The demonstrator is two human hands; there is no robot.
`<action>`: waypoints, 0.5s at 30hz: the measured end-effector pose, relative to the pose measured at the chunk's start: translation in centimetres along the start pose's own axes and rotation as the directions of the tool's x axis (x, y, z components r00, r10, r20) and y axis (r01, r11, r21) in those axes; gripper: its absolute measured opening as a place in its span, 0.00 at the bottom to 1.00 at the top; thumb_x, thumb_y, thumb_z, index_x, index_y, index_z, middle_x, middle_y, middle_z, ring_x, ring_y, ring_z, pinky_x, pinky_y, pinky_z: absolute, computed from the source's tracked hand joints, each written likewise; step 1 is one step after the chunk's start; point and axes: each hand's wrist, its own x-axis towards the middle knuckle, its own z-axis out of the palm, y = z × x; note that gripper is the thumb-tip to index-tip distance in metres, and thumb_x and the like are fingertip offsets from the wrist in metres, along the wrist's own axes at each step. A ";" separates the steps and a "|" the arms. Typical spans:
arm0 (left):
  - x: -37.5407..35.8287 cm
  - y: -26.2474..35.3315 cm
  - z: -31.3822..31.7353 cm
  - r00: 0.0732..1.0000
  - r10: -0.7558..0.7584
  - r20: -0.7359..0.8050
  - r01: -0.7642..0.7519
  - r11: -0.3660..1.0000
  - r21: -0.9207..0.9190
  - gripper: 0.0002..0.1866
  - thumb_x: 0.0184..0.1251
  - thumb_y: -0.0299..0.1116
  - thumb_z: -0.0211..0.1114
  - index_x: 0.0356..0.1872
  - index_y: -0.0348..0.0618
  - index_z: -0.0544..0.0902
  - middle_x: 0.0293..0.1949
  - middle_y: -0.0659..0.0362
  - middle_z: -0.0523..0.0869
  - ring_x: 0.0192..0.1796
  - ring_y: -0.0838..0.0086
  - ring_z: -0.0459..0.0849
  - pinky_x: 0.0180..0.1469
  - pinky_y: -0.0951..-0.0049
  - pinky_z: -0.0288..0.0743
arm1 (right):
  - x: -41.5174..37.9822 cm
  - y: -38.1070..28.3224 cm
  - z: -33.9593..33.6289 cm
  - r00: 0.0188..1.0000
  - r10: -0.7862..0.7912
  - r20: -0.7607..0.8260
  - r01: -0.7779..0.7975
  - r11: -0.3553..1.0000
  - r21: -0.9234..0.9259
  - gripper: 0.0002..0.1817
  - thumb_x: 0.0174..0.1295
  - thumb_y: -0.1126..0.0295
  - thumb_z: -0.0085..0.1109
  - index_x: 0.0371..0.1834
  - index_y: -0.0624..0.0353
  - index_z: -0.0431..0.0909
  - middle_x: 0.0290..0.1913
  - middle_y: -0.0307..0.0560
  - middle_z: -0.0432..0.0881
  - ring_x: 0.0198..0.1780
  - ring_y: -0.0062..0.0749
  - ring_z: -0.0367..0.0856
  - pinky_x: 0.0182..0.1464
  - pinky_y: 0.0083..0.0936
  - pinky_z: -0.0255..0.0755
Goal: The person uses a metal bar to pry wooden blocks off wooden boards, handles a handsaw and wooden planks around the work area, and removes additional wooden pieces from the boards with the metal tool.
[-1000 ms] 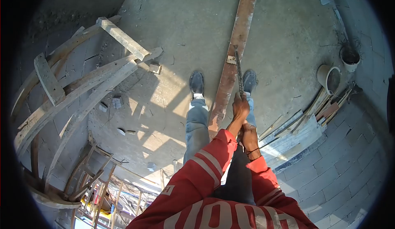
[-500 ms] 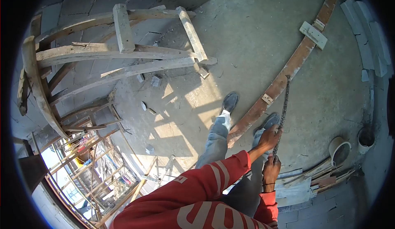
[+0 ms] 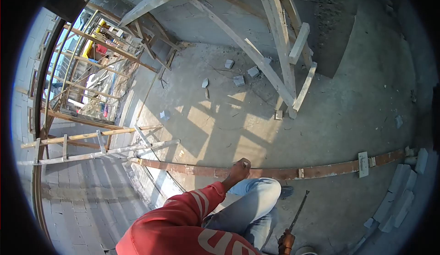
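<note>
My right hand (image 3: 286, 242), low in the view, is closed around the lower end of a ribbed steel bar (image 3: 299, 210). The bar slants up and right, its far tip small and bent or forked. My left hand (image 3: 238, 170) is curled closed over a long reddish-brown wooden plank (image 3: 275, 174) on the floor; what its fingers hold, if anything, is hidden. Small wooden cleats sit on the plank, one of them a cleat (image 3: 301, 173) right of my knee. Farther right, a pale wooden piece (image 3: 363, 164) lies across it.
A curved timber frame (image 3: 275, 39) stands ahead. Behind my left arm lies a bamboo ladder (image 3: 101, 147). Grey blocks (image 3: 398, 195) are stacked at right, and broken block pieces (image 3: 239, 80) and a trowel (image 3: 205, 86) lie on the floor. A bucket rim (image 3: 305, 251) shows at the bottom.
The view has swung left. My left hand has let go of the steel bar and moved over the plank. My right hand still grips the bar, now low at the right, and my knee is bent.
</note>
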 end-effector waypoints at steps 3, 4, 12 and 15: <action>-2.2 -4.8 -0.3 0.993 0.022 -0.113 -0.037 0.990 -0.135 0.10 0.67 0.34 0.59 0.44 0.40 0.79 0.26 0.53 0.85 0.25 0.69 0.86 0.32 0.67 0.79 | 4.5 2.7 -3.6 0.997 0.073 -0.012 -0.073 0.962 -0.261 0.10 0.62 0.58 0.55 0.31 0.52 0.72 0.17 0.35 0.66 0.15 0.27 0.66 0.16 0.29 0.57; -3.7 -4.5 -1.2 0.986 -0.010 -0.166 -0.021 0.983 -0.183 0.10 0.67 0.34 0.59 0.44 0.40 0.79 0.26 0.53 0.85 0.25 0.69 0.86 0.32 0.67 0.79 | 5.8 3.7 -5.3 0.995 0.034 0.097 0.004 0.928 -0.373 0.15 0.62 0.52 0.55 0.37 0.52 0.74 0.22 0.37 0.73 0.20 0.31 0.72 0.22 0.32 0.65; -13.6 1.2 -19.5 0.844 -0.014 -0.536 -0.260 0.864 -0.432 0.11 0.65 0.30 0.62 0.46 0.39 0.78 0.31 0.57 0.83 0.31 0.76 0.83 0.36 0.73 0.76 | 4.8 -4.7 -2.7 0.976 -0.024 0.218 0.173 0.695 -0.698 0.13 0.61 0.53 0.55 0.38 0.50 0.76 0.23 0.38 0.76 0.21 0.34 0.75 0.22 0.36 0.66; -19.8 4.3 -35.5 0.588 0.033 -0.808 -0.494 0.806 -0.326 0.12 0.64 0.28 0.64 0.47 0.39 0.78 0.32 0.59 0.82 0.35 0.77 0.81 0.40 0.75 0.75 | 3.6 -5.9 1.7 0.968 -0.096 0.232 0.229 0.716 -0.660 0.07 0.60 0.60 0.54 0.33 0.49 0.74 0.18 0.37 0.70 0.16 0.31 0.70 0.16 0.34 0.59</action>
